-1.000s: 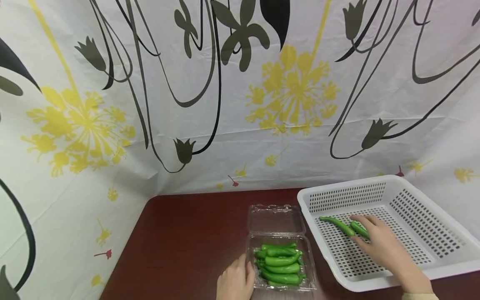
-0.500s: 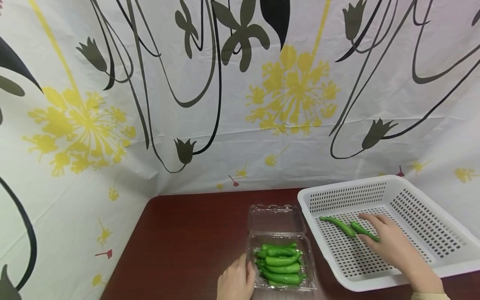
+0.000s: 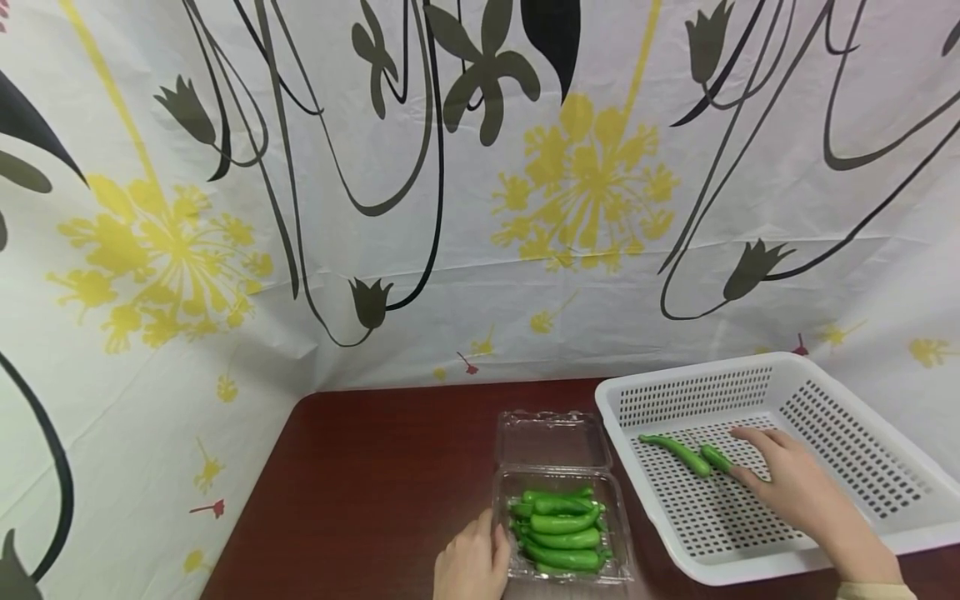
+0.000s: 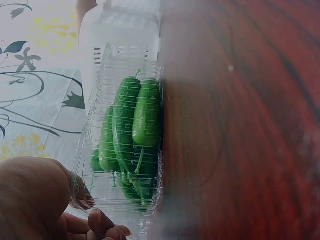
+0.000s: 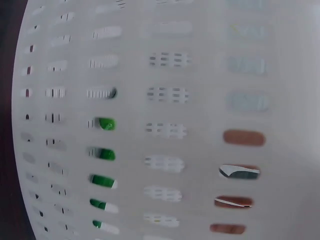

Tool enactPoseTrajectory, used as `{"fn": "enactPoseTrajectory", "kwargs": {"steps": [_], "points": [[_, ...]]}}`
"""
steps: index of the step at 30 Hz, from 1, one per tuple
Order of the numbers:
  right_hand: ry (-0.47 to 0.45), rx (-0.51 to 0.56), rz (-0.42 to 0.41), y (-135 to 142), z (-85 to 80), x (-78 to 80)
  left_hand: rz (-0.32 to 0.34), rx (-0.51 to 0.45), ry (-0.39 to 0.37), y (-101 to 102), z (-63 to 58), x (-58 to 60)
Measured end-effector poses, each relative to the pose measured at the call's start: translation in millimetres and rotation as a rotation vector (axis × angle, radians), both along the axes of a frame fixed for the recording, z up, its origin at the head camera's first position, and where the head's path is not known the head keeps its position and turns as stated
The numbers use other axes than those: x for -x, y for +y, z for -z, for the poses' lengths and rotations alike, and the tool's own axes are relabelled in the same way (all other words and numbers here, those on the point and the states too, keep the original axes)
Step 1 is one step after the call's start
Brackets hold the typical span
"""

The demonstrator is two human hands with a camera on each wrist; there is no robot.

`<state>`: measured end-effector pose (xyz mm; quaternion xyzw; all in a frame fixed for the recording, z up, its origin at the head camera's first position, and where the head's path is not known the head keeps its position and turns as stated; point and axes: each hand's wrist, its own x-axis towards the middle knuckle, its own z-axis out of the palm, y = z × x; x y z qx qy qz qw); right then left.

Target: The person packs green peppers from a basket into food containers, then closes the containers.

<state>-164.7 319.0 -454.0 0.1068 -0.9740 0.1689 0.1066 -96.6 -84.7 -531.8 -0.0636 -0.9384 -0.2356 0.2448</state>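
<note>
A clear plastic clamshell container, lid folded back, holds several green chili peppers. At its left edge my left hand grips the rim; the left wrist view shows thumb and fingers about that corner. Inside the white perforated basket lie two green peppers: a longer curved one and one partly covered by my right thumb. My right hand hovers over the basket, thumb and index finger spread apart. The right wrist view shows mostly the basket wall, with green glimpsed through its slots.
The dark red-brown table stretches left of the container. Behind it hangs a white cloth with a flower print. The container's open lid lies toward the back, close to the basket's left rim.
My right hand has shifted right over the basket, away from the curved pepper. The second pepper stays beside the curved one. My left hand has kept its place on the container.
</note>
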Motion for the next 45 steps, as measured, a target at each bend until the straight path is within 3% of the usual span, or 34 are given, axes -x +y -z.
{"fn": "enactPoseTrajectory", "kwargs": {"steps": [24,36,45], "points": [[-0.027,-0.037,0.011,4,7.8,9.1,0.005,-0.005,-0.006,0,1.2,-0.2],[-0.101,-0.048,0.027,8,17.0,14.2,0.014,-0.013,-0.057,-2,0.0,0.4],[-0.213,-0.057,0.076,10,23.2,19.0,0.009,-0.009,-0.049,-2,0.2,1.3]]}}
